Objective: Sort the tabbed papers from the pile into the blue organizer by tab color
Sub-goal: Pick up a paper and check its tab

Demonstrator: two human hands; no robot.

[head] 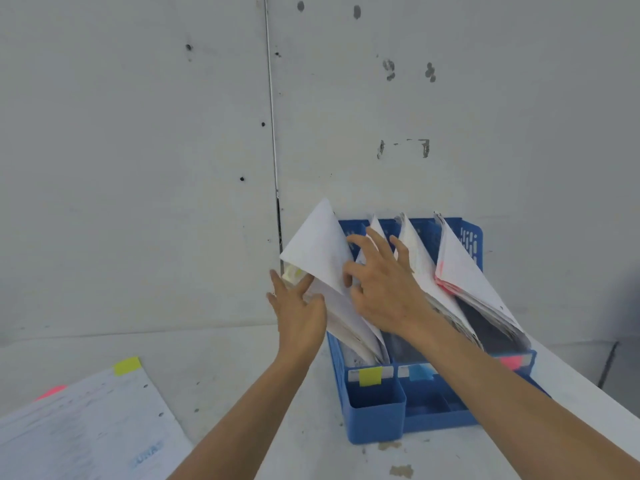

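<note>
The organizer (374,420) is bright blue, and its side wall at 2 o'clock is pierced with a pattern of short slots. Along its front sit a yellow label (370,375), a light blue label (419,372) and a pink label (510,362). The right-hand stack (464,271) in it is white, edged with pink. At 8 o'clock the pile (86,431) is white with faint bluish print and carries a yellow tab (127,366) and a pink tab (50,392). The counter (242,358) is white, with dark specks and tan stains.

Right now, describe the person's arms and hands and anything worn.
The left arm and right arm are bare to the frame's edge, no sleeves. The left hand and right hand wear no gloves; no watch, ring or bracelet shows.
</note>
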